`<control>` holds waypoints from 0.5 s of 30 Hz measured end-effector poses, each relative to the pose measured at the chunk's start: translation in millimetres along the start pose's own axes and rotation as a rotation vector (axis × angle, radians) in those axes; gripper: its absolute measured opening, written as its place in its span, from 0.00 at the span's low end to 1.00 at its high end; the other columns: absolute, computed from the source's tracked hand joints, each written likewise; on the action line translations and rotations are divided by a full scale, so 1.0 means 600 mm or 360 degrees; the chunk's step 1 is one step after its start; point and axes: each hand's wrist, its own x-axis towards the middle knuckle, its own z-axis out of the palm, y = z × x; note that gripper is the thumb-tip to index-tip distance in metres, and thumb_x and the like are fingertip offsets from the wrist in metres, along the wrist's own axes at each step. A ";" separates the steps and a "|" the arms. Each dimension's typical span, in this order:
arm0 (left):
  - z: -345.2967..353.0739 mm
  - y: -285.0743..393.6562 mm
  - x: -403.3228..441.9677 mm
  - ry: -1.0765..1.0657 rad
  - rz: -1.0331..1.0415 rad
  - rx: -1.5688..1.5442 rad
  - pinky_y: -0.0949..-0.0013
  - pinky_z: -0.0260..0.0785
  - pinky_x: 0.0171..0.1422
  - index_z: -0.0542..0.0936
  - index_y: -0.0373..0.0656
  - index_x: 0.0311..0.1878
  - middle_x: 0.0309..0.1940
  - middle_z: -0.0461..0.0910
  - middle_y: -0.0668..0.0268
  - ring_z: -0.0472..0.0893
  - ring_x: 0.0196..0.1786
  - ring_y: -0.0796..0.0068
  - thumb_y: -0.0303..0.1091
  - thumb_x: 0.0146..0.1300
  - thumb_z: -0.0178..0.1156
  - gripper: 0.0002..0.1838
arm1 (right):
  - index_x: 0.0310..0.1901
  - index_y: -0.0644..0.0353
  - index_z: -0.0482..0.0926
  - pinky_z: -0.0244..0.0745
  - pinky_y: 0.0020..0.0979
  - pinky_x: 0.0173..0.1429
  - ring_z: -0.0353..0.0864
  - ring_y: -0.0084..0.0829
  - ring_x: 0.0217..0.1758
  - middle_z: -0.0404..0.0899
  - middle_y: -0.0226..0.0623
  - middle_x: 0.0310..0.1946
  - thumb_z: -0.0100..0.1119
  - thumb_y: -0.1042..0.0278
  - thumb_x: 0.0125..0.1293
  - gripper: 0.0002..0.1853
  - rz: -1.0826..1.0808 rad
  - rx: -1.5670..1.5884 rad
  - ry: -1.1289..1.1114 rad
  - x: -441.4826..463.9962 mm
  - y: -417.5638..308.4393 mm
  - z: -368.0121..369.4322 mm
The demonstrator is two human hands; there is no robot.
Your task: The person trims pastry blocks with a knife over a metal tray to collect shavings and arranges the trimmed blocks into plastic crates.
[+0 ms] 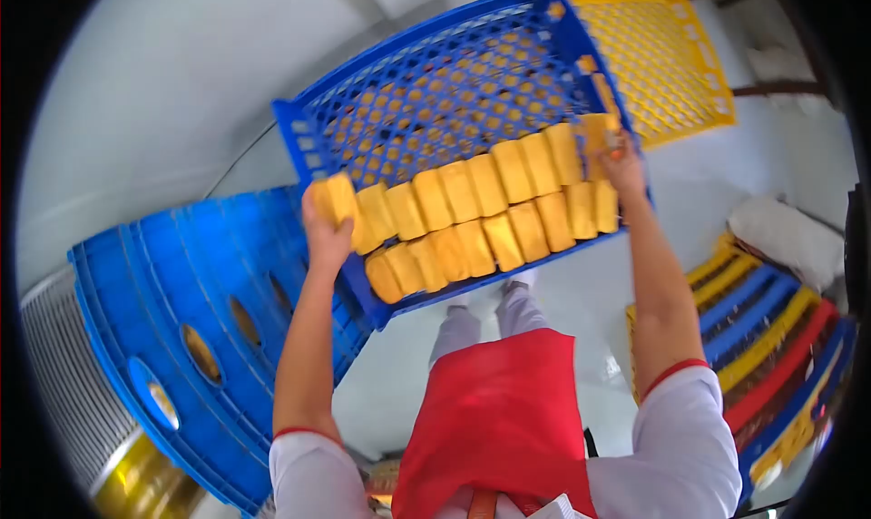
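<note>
A blue lattice crate (435, 120) is in front of me, tilted in view. Two rows of yellow, bread-like blocks (472, 192) line its near side. My left hand (327, 238) is closed round a block (341, 198) at the left end of the upper row. At that row's right end, my right hand (622, 165) grips another block (594, 140), with its fingertips partly hidden and blurred. A small orange spot shows by those fingers. Both held blocks touch or nearly touch their neighbours; which, I cannot tell.
A yellow lattice crate (653, 61) lies beyond the blue one at the right. Stacked blue crates (181, 283) with oval handholes stand at the left. Yellow, blue and red crates (762, 337) are stacked at the right, below a white sack (787, 239). A wall runs along the far left.
</note>
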 end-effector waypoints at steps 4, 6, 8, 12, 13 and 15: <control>0.036 -0.038 0.089 0.0326 0.0095 0.0556 0.54 0.55 0.76 0.57 0.35 0.71 0.67 0.62 0.44 0.62 0.71 0.43 0.26 0.55 0.69 0.42 | 0.67 0.53 0.71 0.77 0.46 0.57 0.81 0.56 0.55 0.81 0.56 0.51 0.65 0.43 0.58 0.38 -0.0013 -0.0193 -0.0295 0.075 0.057 0.066; 0.057 -0.034 0.119 0.0378 0.0078 0.0555 0.53 0.56 0.76 0.57 0.36 0.71 0.67 0.61 0.43 0.62 0.71 0.42 0.27 0.57 0.69 0.41 | 0.67 0.54 0.71 0.76 0.45 0.57 0.81 0.56 0.55 0.81 0.56 0.52 0.66 0.45 0.58 0.37 -0.0045 -0.0312 -0.0360 0.069 0.057 0.089; 0.067 -0.058 0.152 0.0390 0.0139 0.0559 0.53 0.55 0.76 0.57 0.37 0.71 0.67 0.61 0.43 0.61 0.71 0.41 0.27 0.57 0.69 0.41 | 0.69 0.57 0.68 0.75 0.44 0.59 0.79 0.55 0.58 0.81 0.57 0.53 0.64 0.49 0.60 0.37 0.0621 0.0284 -0.0516 0.027 0.001 0.045; 0.092 -0.104 0.193 0.0418 0.0045 0.0691 0.50 0.62 0.71 0.58 0.41 0.71 0.67 0.61 0.42 0.66 0.68 0.39 0.29 0.59 0.69 0.40 | 0.69 0.56 0.68 0.73 0.42 0.61 0.79 0.51 0.59 0.80 0.55 0.55 0.63 0.51 0.62 0.36 -0.0145 -0.0057 -0.0190 -0.005 0.068 0.071; 0.097 -0.114 0.194 0.0386 -0.0135 0.0785 0.49 0.64 0.69 0.58 0.42 0.71 0.66 0.61 0.42 0.68 0.66 0.39 0.31 0.59 0.69 0.40 | 0.69 0.56 0.68 0.72 0.40 0.62 0.79 0.50 0.59 0.80 0.54 0.56 0.62 0.52 0.63 0.35 -0.0144 -0.0009 -0.0161 -0.034 0.044 0.055; 0.110 -0.151 0.181 0.0080 -0.0446 0.0982 0.49 0.67 0.68 0.58 0.42 0.74 0.69 0.59 0.42 0.70 0.65 0.39 0.36 0.62 0.67 0.40 | 0.70 0.56 0.68 0.72 0.39 0.62 0.79 0.48 0.59 0.79 0.53 0.56 0.62 0.53 0.64 0.34 -0.0138 0.0025 -0.0128 -0.081 0.026 0.025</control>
